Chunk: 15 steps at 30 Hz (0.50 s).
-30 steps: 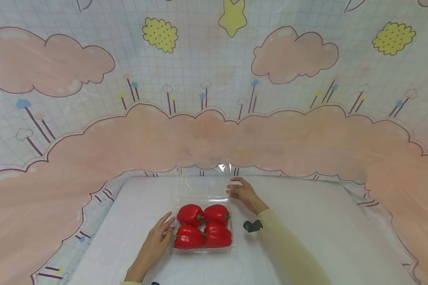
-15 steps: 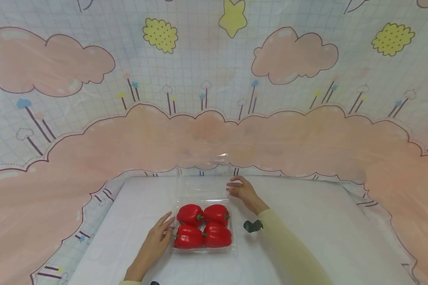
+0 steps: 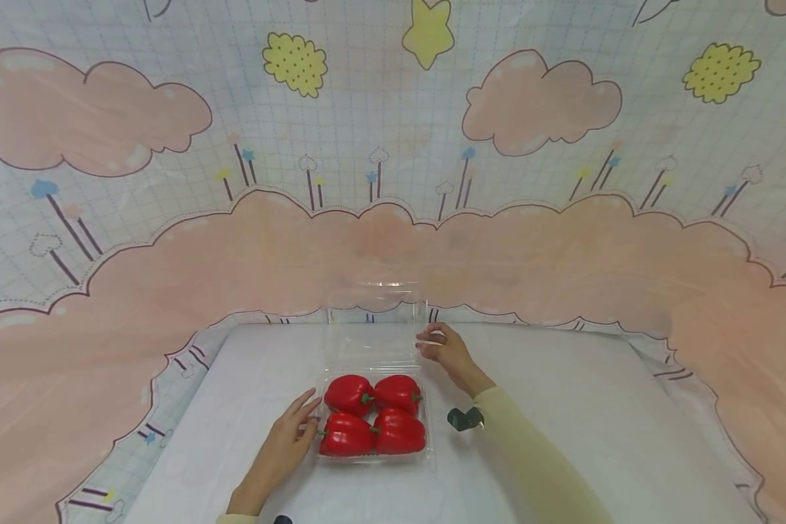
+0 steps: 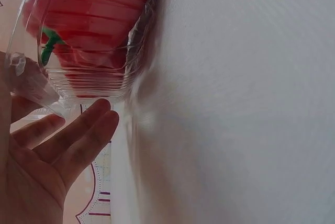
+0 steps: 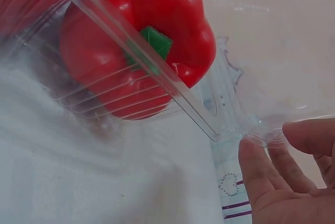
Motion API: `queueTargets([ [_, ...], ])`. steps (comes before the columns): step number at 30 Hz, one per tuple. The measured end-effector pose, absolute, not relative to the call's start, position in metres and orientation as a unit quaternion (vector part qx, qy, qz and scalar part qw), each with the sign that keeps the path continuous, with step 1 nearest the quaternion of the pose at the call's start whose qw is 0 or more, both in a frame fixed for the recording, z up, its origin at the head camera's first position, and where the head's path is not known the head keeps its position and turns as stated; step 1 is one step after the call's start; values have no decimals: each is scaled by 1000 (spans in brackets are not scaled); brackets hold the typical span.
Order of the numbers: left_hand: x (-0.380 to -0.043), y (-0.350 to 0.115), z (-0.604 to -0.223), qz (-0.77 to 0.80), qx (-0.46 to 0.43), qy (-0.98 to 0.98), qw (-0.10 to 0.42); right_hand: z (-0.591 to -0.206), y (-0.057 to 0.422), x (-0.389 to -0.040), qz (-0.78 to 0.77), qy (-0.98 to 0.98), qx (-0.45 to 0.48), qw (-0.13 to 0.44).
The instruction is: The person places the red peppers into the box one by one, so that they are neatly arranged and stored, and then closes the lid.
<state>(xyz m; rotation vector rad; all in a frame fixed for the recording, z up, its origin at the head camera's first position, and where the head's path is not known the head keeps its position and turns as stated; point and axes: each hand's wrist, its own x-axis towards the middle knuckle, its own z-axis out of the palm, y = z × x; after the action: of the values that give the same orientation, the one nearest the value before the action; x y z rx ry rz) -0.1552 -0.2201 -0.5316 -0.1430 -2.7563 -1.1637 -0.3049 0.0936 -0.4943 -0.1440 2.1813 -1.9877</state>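
Observation:
A clear plastic clamshell box (image 3: 430, 440) holds several red bell peppers (image 3: 399, 431) with green stems. Its transparent lid (image 3: 370, 342) is raised at the back, hinged along the far side. My left hand (image 3: 284, 440) lies along the left wall of the box, and the left wrist view shows straight fingers (image 4: 86, 140) with tips at the ribbed side. At the lid's right edge, my right hand (image 3: 450, 356) pinches the clear plastic between thumb and fingers, seen close in the right wrist view beside a pepper (image 5: 183, 20).
The box stands on a white-covered table (image 3: 563, 393). Behind it hangs a backdrop cloth (image 3: 393, 247) printed with clouds and stars. A small dark object (image 3: 465, 418) shows beside the right sleeve (image 3: 530, 451).
The lid's outline and glare have shifted slightly, its upper edge now showing higher against the backdrop. Both hands and the peppers stay in nearly the same places.

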Motion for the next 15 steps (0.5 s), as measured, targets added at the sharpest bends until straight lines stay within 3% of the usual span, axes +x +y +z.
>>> queueTargets([
  [8, -159, -222, -527, -379, -52, -921, 74, -492, 94, -300, -663, 741, -66, 80],
  [15, -164, -225, -521, -365, -67, -921, 115, -495, 93, -296, -665, 741, -77, 52],
])
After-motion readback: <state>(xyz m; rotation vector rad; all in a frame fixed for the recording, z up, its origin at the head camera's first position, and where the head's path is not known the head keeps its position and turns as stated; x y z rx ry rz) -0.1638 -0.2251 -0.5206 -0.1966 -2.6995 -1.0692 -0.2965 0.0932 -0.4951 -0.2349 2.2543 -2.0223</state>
